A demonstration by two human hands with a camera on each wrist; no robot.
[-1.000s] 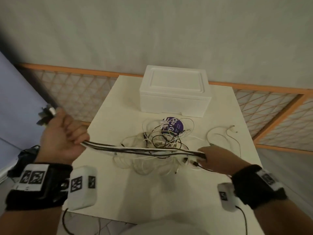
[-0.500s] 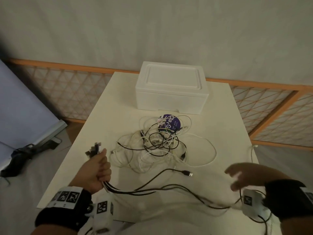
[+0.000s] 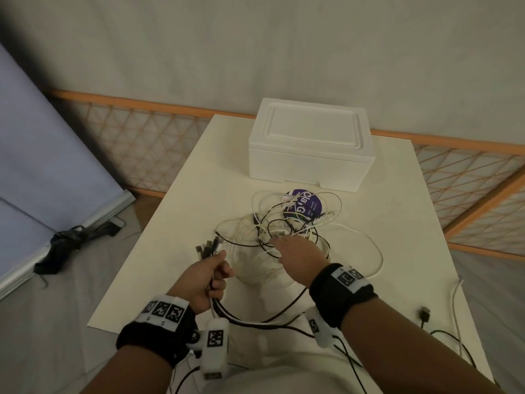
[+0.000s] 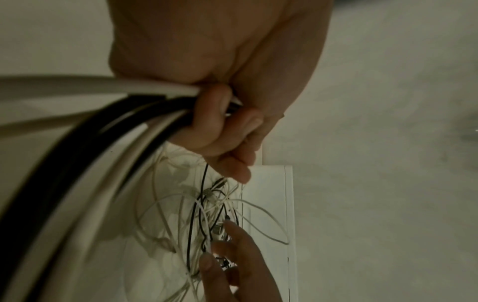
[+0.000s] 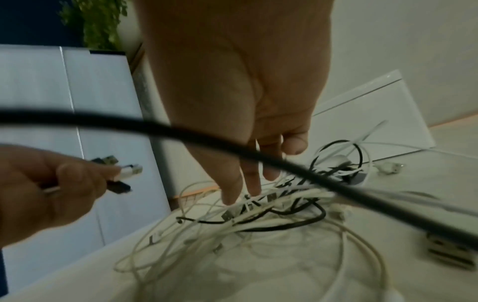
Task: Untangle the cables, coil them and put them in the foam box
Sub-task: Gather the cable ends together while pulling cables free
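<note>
A tangle of black and white cables (image 3: 287, 231) lies mid-table, in front of the white foam box (image 3: 309, 143), whose lid is on. My left hand (image 3: 210, 277) grips a bundle of black and white cables (image 4: 145, 114); their plugs (image 3: 208, 247) stick up above the fist and the cords loop down past my wrist. My right hand (image 3: 298, 251) reaches over the tangle with fingers (image 5: 232, 183) extended, tips touching the cables (image 5: 258, 214). It holds nothing.
A purple round label (image 3: 305, 207) sits under the pile by the box. A black USB plug (image 3: 424, 314) and a white cord (image 3: 457, 305) trail at the table's near right edge. An orange lattice fence (image 3: 142, 143) runs behind; a black strap (image 3: 71, 240) lies on the floor at left.
My right hand let go of the stretched bundle and swung forward onto the tangle. My left hand came down and inward, still gripping the plug ends, and the cords went slack.
</note>
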